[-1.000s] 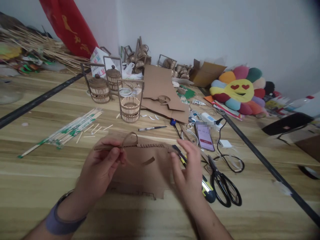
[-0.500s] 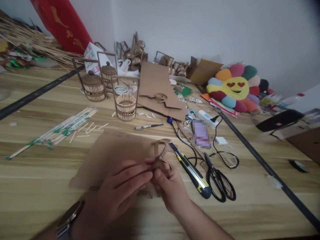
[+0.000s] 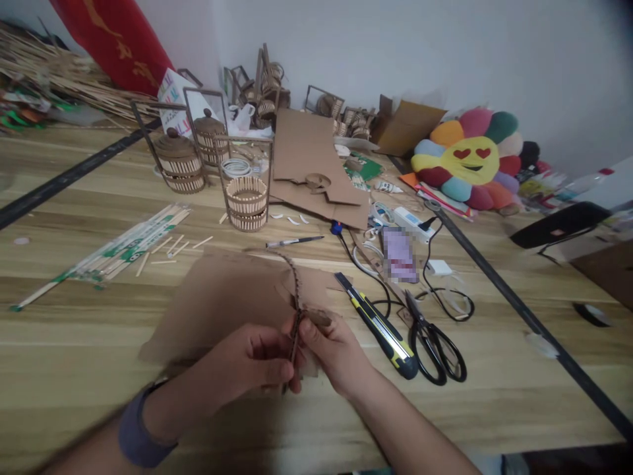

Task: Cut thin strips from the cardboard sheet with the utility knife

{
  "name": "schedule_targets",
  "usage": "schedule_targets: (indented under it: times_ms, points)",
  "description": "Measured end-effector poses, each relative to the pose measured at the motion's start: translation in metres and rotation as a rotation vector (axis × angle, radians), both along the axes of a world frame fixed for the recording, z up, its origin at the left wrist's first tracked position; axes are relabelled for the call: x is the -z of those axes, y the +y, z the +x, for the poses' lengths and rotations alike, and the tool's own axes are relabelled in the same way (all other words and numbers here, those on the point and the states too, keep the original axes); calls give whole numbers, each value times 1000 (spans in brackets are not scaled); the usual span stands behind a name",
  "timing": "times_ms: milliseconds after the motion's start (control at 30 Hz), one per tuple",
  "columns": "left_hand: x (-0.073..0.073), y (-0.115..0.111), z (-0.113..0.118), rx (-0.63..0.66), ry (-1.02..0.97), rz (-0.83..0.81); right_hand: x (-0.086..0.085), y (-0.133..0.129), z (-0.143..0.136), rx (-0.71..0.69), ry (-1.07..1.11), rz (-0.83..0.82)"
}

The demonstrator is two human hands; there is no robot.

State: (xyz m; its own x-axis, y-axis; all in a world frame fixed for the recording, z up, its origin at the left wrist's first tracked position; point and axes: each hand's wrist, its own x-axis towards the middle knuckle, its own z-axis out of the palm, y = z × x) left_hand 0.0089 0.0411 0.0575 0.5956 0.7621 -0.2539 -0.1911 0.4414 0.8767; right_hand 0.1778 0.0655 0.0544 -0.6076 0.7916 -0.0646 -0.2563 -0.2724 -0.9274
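Note:
Both hands meet over a flat sheet of brown cardboard [image 3: 198, 303]. Between them is a thin, curved cardboard strip [image 3: 297, 284] with a ridged edge, its free end arching up and away to the left. My left hand [image 3: 257, 356], below a purple-grey watch band, pinches the strip's lower part between thumb and fingers. My right hand [image 3: 331, 346] grips it a little higher, thumb on top; a rolled brown piece [image 3: 316, 317] pokes out beside that thumb. Just right of my right hand lies a yellow-and-black utility knife [image 3: 378, 326], with black-handled scissors [image 3: 432, 343] beyond it.
Beyond the sheet stand a small open stick basket [image 3: 247, 203] and lidded ones [image 3: 178, 161]. A pen [image 3: 295, 242], loose sticks [image 3: 175, 245] and bagged sticks [image 3: 131, 244] lie nearer. Cables, a phone [image 3: 399, 254] and a power strip [image 3: 413, 223] occupy the right.
The strip, looped upright before, now stretches out in a long arc away from me. My left hand has turned over and moved lower, pinching the strip; my right hand keeps its grip.

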Motion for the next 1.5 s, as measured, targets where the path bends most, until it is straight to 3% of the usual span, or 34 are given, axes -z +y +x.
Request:
schedule_targets:
  times_ms: [67, 200, 367, 567, 833, 1033, 1267, 1500]
  points:
    - [1, -1, 1, -81, -28, -17, 1, 0, -2, 35, -54, 73]
    - [1, -1, 0, -360, -79, -42, 0, -1, -1, 328, -351, 406]
    - [-2, 0, -3, -512, -130, -91, -6, -7, 1, 335, -440, 749]
    - [-1, -1, -3, -513, -130, -105, -8, -7, 2, 313, -470, 835]
    - [-1, -2, -3, -510, -121, -107, -4, -6, 7, 316, -520, 1097]
    - [1, -2, -4, -499, -138, -136, -3, -3, 8, 293, -484, 1122]
    - [0, -1, -3, -483, -167, -151, -2, -3, 8, 353, -529, 1314]
    - [1, -1, -3, -460, -148, -159, -2, -4, 7, 356, -511, 1305]
